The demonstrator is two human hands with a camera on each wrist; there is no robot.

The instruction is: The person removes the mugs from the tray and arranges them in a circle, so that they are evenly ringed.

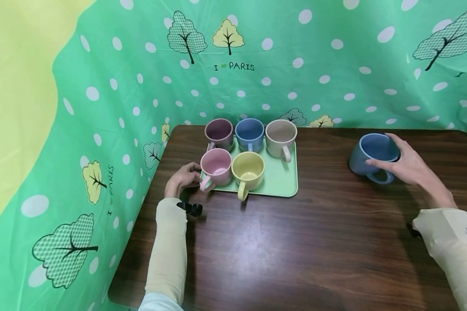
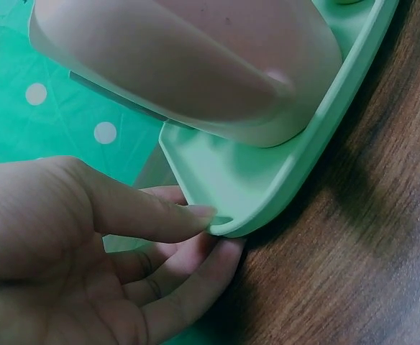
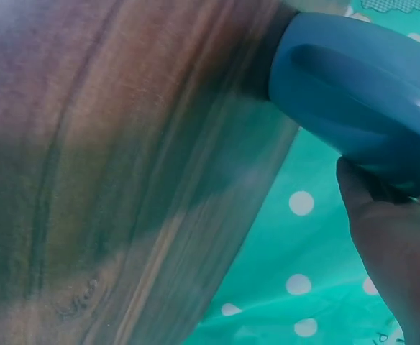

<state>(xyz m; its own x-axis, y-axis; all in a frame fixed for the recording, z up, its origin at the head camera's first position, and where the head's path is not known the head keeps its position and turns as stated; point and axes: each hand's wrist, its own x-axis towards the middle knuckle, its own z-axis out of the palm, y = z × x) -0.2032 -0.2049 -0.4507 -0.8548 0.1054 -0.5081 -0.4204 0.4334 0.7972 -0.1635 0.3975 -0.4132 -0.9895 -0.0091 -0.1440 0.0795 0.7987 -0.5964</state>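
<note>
My left hand (image 1: pixel 184 176) pinches the near left corner of a light green tray (image 1: pixel 278 181); in the left wrist view the thumb lies on the rim and fingers curl beneath it. On the tray stand a pink mug (image 1: pixel 216 162) beside that hand, a yellow mug (image 1: pixel 248 166), and behind them a purple mug (image 1: pixel 219 131), a blue mug (image 1: pixel 250 131) and a pale grey mug (image 1: pixel 281 134). Far to the right, my right hand (image 1: pixel 410 162) grips a larger blue-grey mug (image 1: pixel 359 160) by its rim and side. The right wrist view shows this mug's outside (image 3: pixel 361 86) and handle.
The dark wooden table (image 1: pixel 257 250) carries everything. Green dotted cloth (image 1: pixel 319 56) hangs along its back and left sides. The tray is near the back left, well apart from the blue-grey mug.
</note>
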